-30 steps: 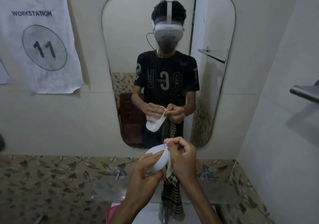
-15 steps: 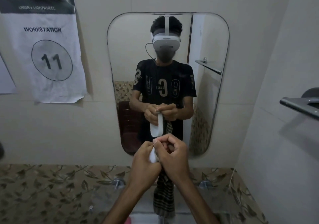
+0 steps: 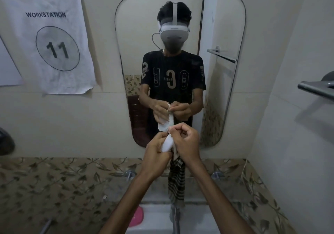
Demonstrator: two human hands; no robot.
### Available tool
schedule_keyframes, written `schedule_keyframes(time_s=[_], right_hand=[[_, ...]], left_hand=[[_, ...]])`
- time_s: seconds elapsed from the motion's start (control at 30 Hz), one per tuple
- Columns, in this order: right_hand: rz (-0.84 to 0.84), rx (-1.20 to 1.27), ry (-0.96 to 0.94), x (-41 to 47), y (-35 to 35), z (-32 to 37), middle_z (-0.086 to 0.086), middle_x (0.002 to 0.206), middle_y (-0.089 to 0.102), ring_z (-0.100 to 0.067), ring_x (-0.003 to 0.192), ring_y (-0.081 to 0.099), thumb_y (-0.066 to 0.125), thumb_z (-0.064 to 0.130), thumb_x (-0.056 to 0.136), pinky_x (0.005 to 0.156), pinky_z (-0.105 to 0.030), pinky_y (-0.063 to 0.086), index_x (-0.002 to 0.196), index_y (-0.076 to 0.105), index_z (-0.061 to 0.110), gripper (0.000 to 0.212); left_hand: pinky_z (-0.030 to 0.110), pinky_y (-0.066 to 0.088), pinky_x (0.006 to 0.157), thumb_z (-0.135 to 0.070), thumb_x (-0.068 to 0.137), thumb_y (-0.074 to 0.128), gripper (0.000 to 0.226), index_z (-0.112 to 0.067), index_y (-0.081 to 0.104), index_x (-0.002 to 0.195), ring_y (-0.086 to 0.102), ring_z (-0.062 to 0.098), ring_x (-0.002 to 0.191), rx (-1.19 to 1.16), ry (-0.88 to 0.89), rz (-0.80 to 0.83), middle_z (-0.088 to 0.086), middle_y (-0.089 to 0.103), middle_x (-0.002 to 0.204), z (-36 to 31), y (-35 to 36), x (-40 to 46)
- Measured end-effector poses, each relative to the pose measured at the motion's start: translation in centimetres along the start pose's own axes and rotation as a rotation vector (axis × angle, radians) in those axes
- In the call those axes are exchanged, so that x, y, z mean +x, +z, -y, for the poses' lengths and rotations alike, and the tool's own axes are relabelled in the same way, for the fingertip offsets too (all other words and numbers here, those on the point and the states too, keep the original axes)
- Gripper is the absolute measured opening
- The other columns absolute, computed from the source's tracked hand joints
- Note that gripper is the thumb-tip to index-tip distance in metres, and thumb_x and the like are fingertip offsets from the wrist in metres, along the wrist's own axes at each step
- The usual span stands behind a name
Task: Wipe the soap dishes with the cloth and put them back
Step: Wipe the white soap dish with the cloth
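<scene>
A: Head view is showing both hands raised in front of the mirror (image 3: pixel 180 35), close together at about 6 o'clock of its lower edge.

B: What is each one doing?

A: The left hand (image 3: pixel 155 154) is gripping a white soap dish (image 3: pixel 167 143), fingers curling round its lower part. The right hand (image 3: pixel 187 143) is pinching the cloth (image 3: pixel 177 177) against the dish's upper edge, fingers bent tight. The two hands are touching around the dish.

B: Where is the cloth hanging?

A: It is a striped, dark and pale cloth, trailing straight down from between the hands toward 6 o'clock, its end hanging just above the tap (image 3: pixel 175 219) and the white basin (image 3: pixel 155 221).

B: Anything else lying nearby?

A: A pink item (image 3: pixel 137 216) is sitting at the basin's left side, at 7 o'clock from the hands; I cannot tell what it is. A glass shelf (image 3: pixel 207 186) is running below the mirror on two metal pegs. A paper sign (image 3: pixel 52 40) reading WORKSTATION 11 is hanging at 10 o'clock, and a metal rail (image 3: pixel 316 89) is jutting from the wall at 3 o'clock. The mirror is reflecting the person holding dish and cloth.
</scene>
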State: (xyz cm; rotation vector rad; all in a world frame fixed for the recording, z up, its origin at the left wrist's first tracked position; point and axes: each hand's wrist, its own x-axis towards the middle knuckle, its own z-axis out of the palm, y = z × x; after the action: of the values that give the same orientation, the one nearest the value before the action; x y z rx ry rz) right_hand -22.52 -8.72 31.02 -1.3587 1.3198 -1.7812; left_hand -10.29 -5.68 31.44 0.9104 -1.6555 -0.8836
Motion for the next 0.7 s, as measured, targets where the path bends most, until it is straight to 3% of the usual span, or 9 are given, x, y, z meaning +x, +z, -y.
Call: schedule_keyframes(time_s=[0.1, 0.2, 0.37, 0.43, 0.53, 0.63, 0.7], right_hand=[[-0.008, 0.039, 0.080, -0.1, -0.2, -0.8, 0.000, 0.070, 0.072, -0.004, 0.064, 0.064, 0.075, 0.010, 0.094, 0.065, -0.025, 0.053, 0.080, 0.076, 0.006, 0.015], [0.031, 0.031, -0.006, -1.6, 0.7, -0.9, -0.005, 0.072, 0.072, -0.021, 0.067, 0.067, 0.074, 0.023, 0.090, 0.063, -0.027, 0.055, 0.077, 0.075, 0.014, 0.016], [-0.009, 0.028, 0.042, -1.1, 0.7, -0.8, -0.010, 0.078, 0.076, -0.017, 0.073, 0.068, 0.075, 0.009, 0.092, 0.070, -0.030, 0.054, 0.078, 0.077, 0.008, 0.015], [0.008, 0.025, 0.029, -1.4, 0.5, -1.0, -0.010, 0.080, 0.077, -0.023, 0.077, 0.071, 0.075, 0.011, 0.091, 0.072, -0.033, 0.056, 0.081, 0.078, 0.007, 0.012], [0.105, -0.049, -0.049, -2.7, 1.1, -1.0, 0.003, 0.070, 0.074, -0.010, 0.066, 0.068, 0.076, 0.018, 0.088, 0.065, -0.020, 0.053, 0.080, 0.080, 0.015, 0.009], [0.032, -0.082, 0.000, -2.3, 1.0, -1.6, -0.007, 0.074, 0.075, -0.022, 0.072, 0.071, 0.076, 0.011, 0.090, 0.069, -0.035, 0.058, 0.080, 0.080, 0.009, 0.011], [-0.022, -0.094, 0.031, -1.7, 0.6, -1.7, -0.013, 0.077, 0.076, -0.029, 0.078, 0.071, 0.076, 0.011, 0.091, 0.074, -0.040, 0.059, 0.080, 0.079, 0.007, 0.013]], left_hand=[[0.028, 0.048, 0.060, 0.003, 0.067, 0.058, 0.042, -0.014, 0.070, 0.104, 0.062, 0.009, 0.076, 0.007, -0.013, 0.005, 0.001, 0.069, 0.095, 0.5, 0.1, -0.6], [0.034, 0.050, 0.060, 0.002, 0.073, 0.053, 0.045, -0.013, 0.072, 0.112, 0.066, 0.018, 0.074, -0.029, -0.038, 0.010, 0.011, 0.076, 0.092, 1.0, -0.1, -0.9], [0.018, 0.044, 0.051, 0.018, 0.079, 0.055, 0.053, -0.032, 0.074, 0.081, 0.059, 0.001, 0.055, -0.008, -0.085, 0.007, -0.011, 0.069, 0.064, 1.8, 0.0, -2.0], [0.021, 0.047, 0.052, 0.017, 0.080, 0.056, 0.050, -0.029, 0.074, 0.084, 0.061, 0.003, 0.058, -0.003, -0.099, 0.012, -0.011, 0.070, 0.067, 2.2, -0.2, -2.4], [0.037, 0.059, 0.059, 0.015, 0.082, 0.061, 0.038, -0.017, 0.077, 0.092, 0.073, 0.017, 0.069, 0.004, -0.135, 0.005, 0.004, 0.078, 0.077, 2.7, -0.9, -2.3], [0.037, 0.056, 0.057, 0.014, 0.080, 0.065, 0.026, -0.007, 0.076, 0.089, 0.069, 0.020, 0.065, 0.002, -0.176, -0.031, 0.014, 0.075, 0.075, 3.0, -0.7, -2.9], [0.028, 0.054, 0.054, 0.013, 0.079, 0.069, 0.022, -0.007, 0.075, 0.085, 0.068, 0.015, 0.062, -0.013, -0.191, -0.047, 0.004, 0.072, 0.069, 3.1, -0.3, -3.5]])
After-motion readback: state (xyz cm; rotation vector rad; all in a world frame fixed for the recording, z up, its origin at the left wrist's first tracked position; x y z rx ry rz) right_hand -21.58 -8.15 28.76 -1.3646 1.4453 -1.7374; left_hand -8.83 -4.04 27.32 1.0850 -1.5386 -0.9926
